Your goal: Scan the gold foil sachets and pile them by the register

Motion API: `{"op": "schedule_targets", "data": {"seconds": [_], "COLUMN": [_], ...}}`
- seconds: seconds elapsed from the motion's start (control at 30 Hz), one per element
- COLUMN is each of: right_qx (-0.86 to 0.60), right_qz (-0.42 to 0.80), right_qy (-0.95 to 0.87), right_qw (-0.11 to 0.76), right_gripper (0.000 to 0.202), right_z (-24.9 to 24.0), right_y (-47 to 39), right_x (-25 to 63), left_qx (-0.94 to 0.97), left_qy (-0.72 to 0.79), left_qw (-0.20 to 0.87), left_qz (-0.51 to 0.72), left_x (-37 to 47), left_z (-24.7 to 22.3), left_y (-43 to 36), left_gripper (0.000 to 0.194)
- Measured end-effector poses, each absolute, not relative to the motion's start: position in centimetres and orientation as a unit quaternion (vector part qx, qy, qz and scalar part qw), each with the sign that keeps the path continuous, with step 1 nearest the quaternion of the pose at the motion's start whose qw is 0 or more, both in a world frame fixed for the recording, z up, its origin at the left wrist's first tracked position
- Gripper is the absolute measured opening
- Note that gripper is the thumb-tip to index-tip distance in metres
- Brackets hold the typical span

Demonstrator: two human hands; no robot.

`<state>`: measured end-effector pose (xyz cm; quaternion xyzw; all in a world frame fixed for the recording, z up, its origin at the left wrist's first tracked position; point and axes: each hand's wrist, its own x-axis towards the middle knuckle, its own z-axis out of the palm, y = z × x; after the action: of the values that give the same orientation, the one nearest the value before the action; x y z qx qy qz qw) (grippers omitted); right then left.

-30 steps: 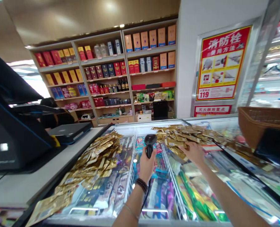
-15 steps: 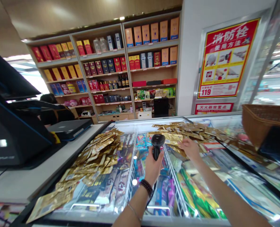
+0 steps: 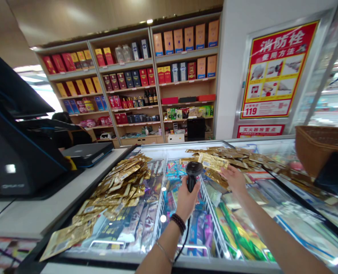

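Note:
My left hand (image 3: 187,198) is wrapped round the handle of a black barcode scanner (image 3: 194,169), held over the middle of the freezer's glass top. Between the fingertips of my right hand (image 3: 233,178) is the right end of a gold foil packet (image 3: 213,163), tilted just right of the scanner head. Behind that packet lies a spread of similar gold packets (image 3: 243,154) on the glass. A larger heap of gold packets (image 3: 123,182) covers the left side.
Under the glass, wire baskets hold wrapped ice creams (image 3: 197,228). A counter (image 3: 20,220) with a black checkout terminal (image 3: 23,152) stands at left. At right is a wicker basket (image 3: 322,148). Shelves of boxed goods (image 3: 129,80) line the back wall.
My right hand has raised and tilted the gold packet slightly, so more of its face shows. The scanner stays beside it in my left hand. The view has shifted a little.

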<state>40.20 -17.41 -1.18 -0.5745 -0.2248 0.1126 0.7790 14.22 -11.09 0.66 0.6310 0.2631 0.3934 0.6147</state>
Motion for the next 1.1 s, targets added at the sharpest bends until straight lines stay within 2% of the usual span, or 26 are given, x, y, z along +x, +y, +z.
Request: {"op": "schedule_targets", "data": {"seconds": [0.87, 0.97, 1.1], "right_qx": [-0.592, -0.594, -0.594], "right_qz": [0.101, 0.1, 0.131], "right_qy": [-0.241, -0.237, -0.223], "right_qw": [0.762, 0.762, 0.762], "right_gripper": [0.068, 0.064, 0.049], "right_z": [0.7, 0.7, -0.3], "right_y": [-18.1, -17.9, -17.3], "right_x": [38.9, 38.7, 38.0], "left_qx": [0.63, 0.622, 0.592], "left_qy": [0.217, 0.236, 0.265], "left_qw": [0.654, 0.652, 0.644], "left_qz": [0.359, 0.363, 0.406], "left_x": [13.6, 13.6, 13.6], "left_z": [1.0, 1.2, 1.6], "left_y": [-11.3, -11.4, -11.0], "left_gripper": [0.065, 0.068, 0.071]}}
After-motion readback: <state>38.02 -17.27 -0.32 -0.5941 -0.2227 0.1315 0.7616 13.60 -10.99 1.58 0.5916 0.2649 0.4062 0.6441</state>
